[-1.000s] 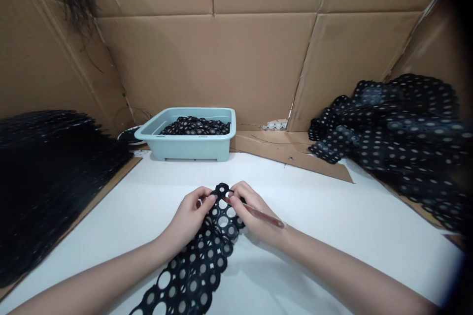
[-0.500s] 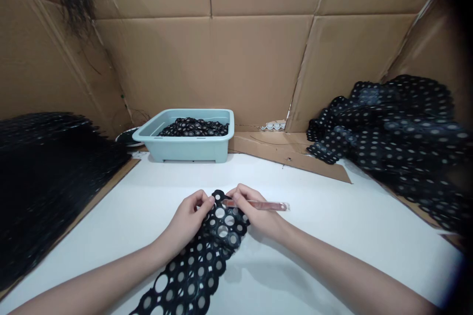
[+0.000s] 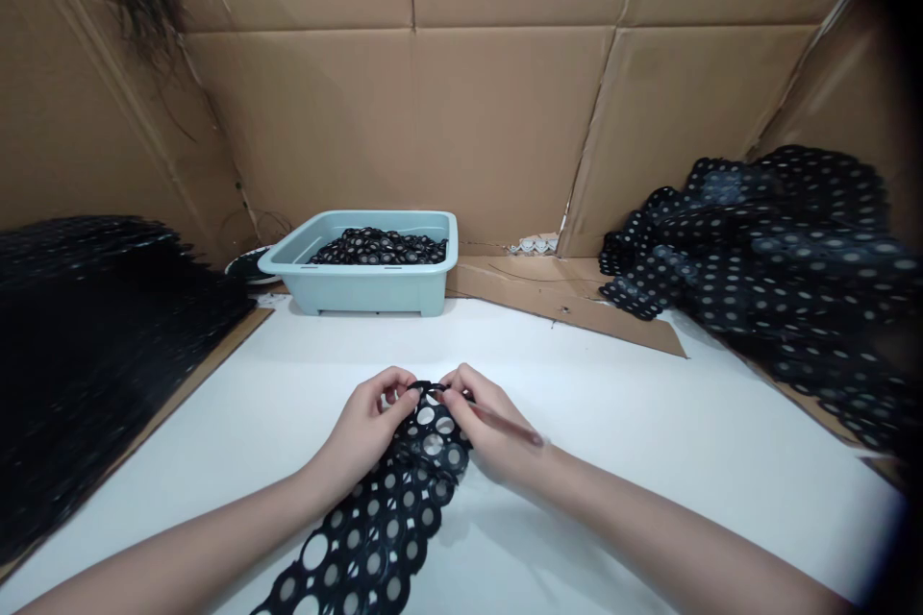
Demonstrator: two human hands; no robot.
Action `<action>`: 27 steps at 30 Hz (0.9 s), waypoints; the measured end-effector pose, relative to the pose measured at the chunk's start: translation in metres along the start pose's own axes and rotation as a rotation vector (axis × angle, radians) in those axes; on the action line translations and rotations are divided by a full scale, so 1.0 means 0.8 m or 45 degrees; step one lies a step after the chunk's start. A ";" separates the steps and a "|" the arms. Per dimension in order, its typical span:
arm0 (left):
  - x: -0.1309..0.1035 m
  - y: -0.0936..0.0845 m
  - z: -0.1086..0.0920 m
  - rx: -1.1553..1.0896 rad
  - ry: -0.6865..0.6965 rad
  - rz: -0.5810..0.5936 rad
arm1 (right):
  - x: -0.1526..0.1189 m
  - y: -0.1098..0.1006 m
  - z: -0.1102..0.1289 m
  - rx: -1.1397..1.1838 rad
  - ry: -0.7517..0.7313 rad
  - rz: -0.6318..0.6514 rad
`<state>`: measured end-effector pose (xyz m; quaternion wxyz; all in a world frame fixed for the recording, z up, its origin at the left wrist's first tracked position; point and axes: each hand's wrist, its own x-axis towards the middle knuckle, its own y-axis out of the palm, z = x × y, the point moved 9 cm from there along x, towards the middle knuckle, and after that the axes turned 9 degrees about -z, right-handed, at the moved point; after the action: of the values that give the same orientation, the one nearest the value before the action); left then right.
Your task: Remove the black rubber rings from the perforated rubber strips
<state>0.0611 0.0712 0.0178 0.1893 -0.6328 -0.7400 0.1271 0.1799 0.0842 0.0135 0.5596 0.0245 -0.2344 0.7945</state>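
Observation:
A strip of black lace fabric [image 3: 393, 480] with rows of round holes and pale dots runs from the near edge of the table up to my hands. At its far left edge, my left hand [image 3: 381, 408] pinches the fabric between thumb and fingers. My right hand [image 3: 486, 418] is closed around a slim reddish-brown tool [image 3: 515, 425], its handle slanting back over the hand. The tool's tip lies at the fabric's top edge, hidden by the thumb and cloth, so its exact kind cannot be made out.
A pale blue plastic basin [image 3: 364, 293] holding similar dotted black fabric [image 3: 382, 248] stands at the back. A heap of dotted black fabric [image 3: 779, 240] lies at right. Dark stacked material [image 3: 108, 365] fills the left. Cardboard walls [image 3: 511, 115] enclose the white table [image 3: 577, 351].
The tool's handle has swung from nearly level to slanting down to the right as my right hand turned. The fabric's top edge has folded over and shifted slightly between my hands.

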 end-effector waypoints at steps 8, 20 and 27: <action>-0.014 0.016 0.002 -0.103 -0.122 0.098 | 0.001 -0.002 0.019 -0.190 -0.241 -0.059; 0.010 -0.031 0.012 0.041 0.073 -0.309 | 0.010 -0.013 -0.007 0.399 0.125 -0.047; 0.008 -0.022 0.003 0.124 0.140 -0.189 | 0.009 -0.013 -0.003 0.442 0.106 -0.050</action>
<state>0.0434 0.0749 0.0239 0.2691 -0.5723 -0.7663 0.1136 0.1875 0.0941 0.0168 0.5716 0.0923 -0.0699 0.8123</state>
